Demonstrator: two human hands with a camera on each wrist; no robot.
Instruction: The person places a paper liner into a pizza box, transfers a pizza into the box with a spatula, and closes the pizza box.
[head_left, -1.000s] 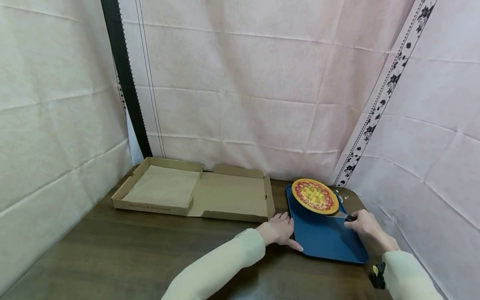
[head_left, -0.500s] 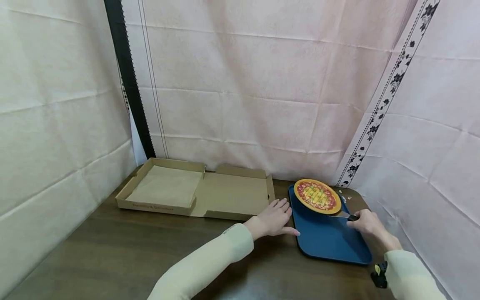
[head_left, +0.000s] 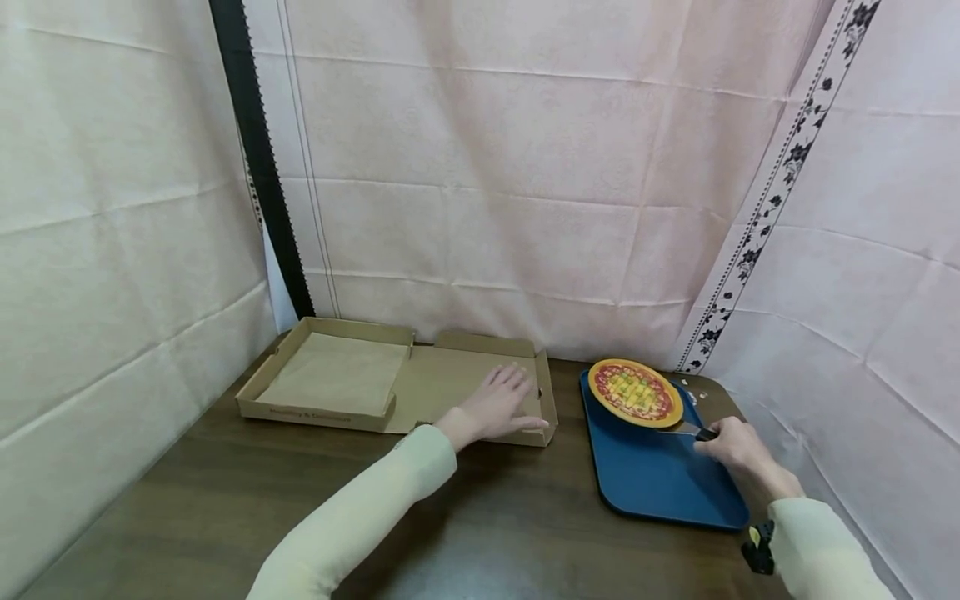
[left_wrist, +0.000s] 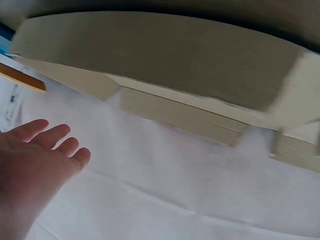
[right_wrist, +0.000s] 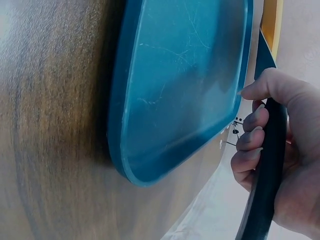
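My right hand grips the black handle of a pizza server, fingers wrapped round it. The server's metal blade reaches under a round pizza with a yellow-orange crust, red sauce and yellow and green topping. The pizza is held over the far part of a blue tray. My left hand has its fingers extended and holds nothing; in the head view it overlaps the lid half of an opened cardboard pizza box. Part of the blade is hidden beneath the pizza.
The box's left half holds a sheet of light brown paper inside low walls. Box and tray rest on a dark wooden table. Pale cloth curtains close off the back and both sides.
My left hand has left the tray's left edge and moved leftward and up over the box lid. The right hand, server and pizza hold nearly the same place.
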